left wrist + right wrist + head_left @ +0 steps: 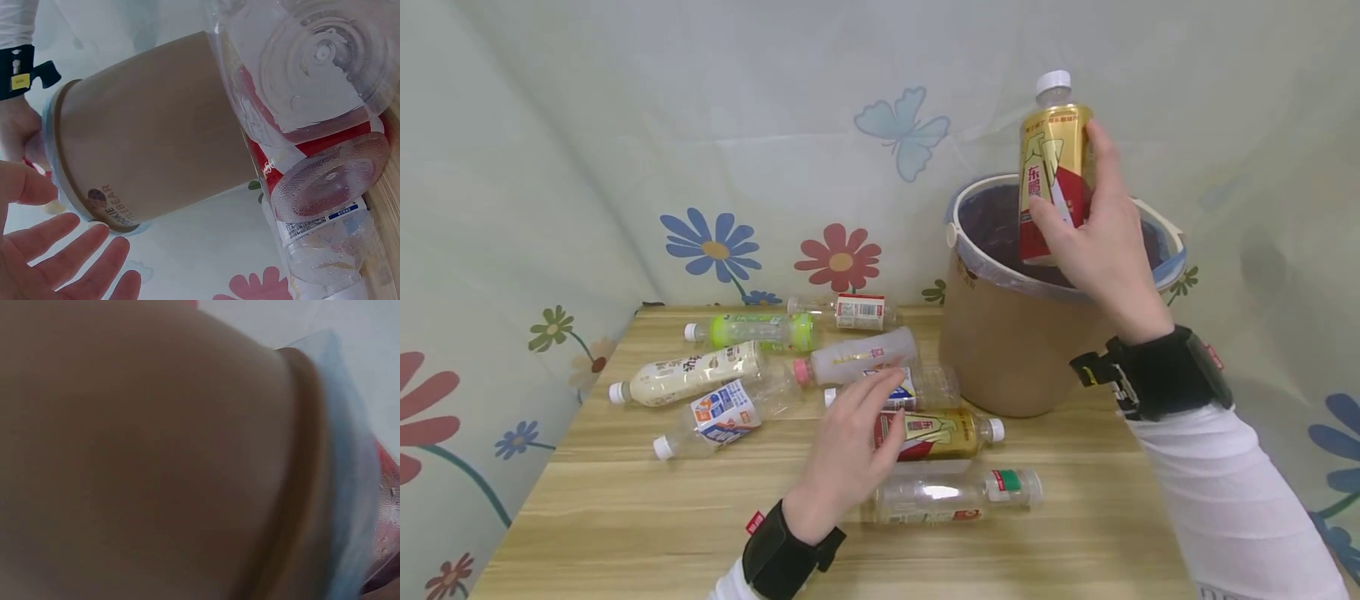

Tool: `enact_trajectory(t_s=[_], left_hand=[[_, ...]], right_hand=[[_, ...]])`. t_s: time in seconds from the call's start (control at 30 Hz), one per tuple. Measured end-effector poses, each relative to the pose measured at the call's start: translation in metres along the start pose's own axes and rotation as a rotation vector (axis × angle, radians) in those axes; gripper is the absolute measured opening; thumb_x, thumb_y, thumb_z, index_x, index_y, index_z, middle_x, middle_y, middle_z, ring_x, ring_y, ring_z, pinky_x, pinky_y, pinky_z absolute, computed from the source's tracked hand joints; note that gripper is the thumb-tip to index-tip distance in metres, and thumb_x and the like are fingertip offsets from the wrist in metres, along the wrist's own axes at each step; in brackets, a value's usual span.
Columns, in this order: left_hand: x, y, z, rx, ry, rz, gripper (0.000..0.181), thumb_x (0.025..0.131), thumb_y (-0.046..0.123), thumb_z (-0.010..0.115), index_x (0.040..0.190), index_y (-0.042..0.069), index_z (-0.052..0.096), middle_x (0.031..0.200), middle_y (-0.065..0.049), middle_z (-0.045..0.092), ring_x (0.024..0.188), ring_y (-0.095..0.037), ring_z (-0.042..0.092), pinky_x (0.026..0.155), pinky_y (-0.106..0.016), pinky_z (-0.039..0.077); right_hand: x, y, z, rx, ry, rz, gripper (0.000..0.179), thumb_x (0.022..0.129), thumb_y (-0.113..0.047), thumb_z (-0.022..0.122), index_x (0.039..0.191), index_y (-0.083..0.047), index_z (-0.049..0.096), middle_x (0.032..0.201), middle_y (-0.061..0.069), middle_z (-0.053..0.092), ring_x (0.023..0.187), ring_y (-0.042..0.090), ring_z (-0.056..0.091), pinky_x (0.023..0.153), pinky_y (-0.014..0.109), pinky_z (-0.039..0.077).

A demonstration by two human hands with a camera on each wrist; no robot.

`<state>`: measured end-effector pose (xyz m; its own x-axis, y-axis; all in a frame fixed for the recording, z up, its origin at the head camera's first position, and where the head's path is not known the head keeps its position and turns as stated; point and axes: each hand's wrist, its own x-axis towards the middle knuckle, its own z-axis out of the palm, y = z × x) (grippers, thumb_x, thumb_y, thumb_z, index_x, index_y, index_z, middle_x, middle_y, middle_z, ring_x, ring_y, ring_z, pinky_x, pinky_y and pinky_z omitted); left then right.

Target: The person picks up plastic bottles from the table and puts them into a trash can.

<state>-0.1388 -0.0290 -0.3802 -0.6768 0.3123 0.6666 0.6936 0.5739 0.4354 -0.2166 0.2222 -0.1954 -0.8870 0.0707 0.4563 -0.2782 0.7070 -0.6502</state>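
My right hand (1108, 242) grips a plastic bottle (1054, 150) with a gold and red label and a white cap, held upright over the mouth of a brown bucket (1022, 342). In the right wrist view the bucket's side (144, 456) fills most of the picture, and the bottle's wet base (389, 506) shows at the right edge. My left hand (853, 446) hovers above the lying bottles with its fingers loosely extended and nothing in them. Close by it lie a second gold and red bottle (940, 433) and a clear bottle (955, 497).
A blue liner (1171, 265) folds over the bucket's rim. Several other empty bottles lie on the wooden table, among them a green-labelled one (760, 331), a cream one (692, 375) and a frosted one with a pink cap (865, 356). A flowered curtain (760, 108) hangs behind.
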Motion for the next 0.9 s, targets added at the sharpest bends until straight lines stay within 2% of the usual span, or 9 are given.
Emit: enact_trajectory(t_s=[0.2,0.37,0.5,0.67,0.9], left_hand=[[-0.002,0.000,0.000,-0.014,0.000,0.007,0.041,0.087,0.014,0.058,0.128,0.005,0.057,0.128,-0.007,0.058,0.119,-0.018,0.052,0.098,-0.040,0.045],[-0.004,0.000,-0.001,-0.013,-0.016,0.008,0.042,0.088,0.015,0.058,0.129,0.006,0.056,0.129,-0.008,0.057,0.119,-0.019,0.052,0.098,-0.040,0.045],[-0.006,0.000,-0.001,-0.007,-0.025,0.005,0.041,0.089,0.016,0.057,0.129,0.006,0.056,0.130,-0.008,0.056,0.117,-0.021,0.053,0.097,-0.040,0.045],[-0.006,0.001,-0.002,-0.010,-0.036,-0.005,0.041,0.089,0.016,0.056,0.129,0.008,0.056,0.131,-0.007,0.055,0.117,-0.022,0.053,0.096,-0.040,0.046],[-0.005,0.002,-0.002,-0.007,-0.049,-0.014,0.039,0.090,0.017,0.056,0.128,0.009,0.057,0.131,-0.009,0.055,0.117,-0.022,0.053,0.096,-0.041,0.046]], right_hand=[[0.004,0.020,0.007,-0.200,-0.070,0.082,0.080,0.089,-0.044,0.049,0.153,-0.031,0.002,0.128,0.027,0.040,0.110,0.042,0.043,0.080,0.060,0.042],[0.001,0.030,0.013,-0.316,-0.130,0.128,0.082,0.089,-0.044,0.048,0.153,-0.022,0.003,0.117,0.029,0.041,0.102,0.044,0.045,0.074,0.059,0.042],[0.001,0.032,0.016,-0.363,-0.170,0.145,0.081,0.088,-0.042,0.048,0.153,-0.017,0.005,0.110,0.029,0.042,0.095,0.046,0.047,0.072,0.059,0.040],[0.002,0.031,0.015,-0.380,-0.232,0.176,0.081,0.089,-0.041,0.047,0.152,-0.012,0.005,0.110,0.031,0.043,0.095,0.049,0.047,0.076,0.062,0.039],[0.001,0.031,0.014,-0.370,-0.248,0.202,0.081,0.089,-0.041,0.047,0.152,-0.010,0.006,0.108,0.030,0.045,0.094,0.048,0.048,0.074,0.059,0.040]])
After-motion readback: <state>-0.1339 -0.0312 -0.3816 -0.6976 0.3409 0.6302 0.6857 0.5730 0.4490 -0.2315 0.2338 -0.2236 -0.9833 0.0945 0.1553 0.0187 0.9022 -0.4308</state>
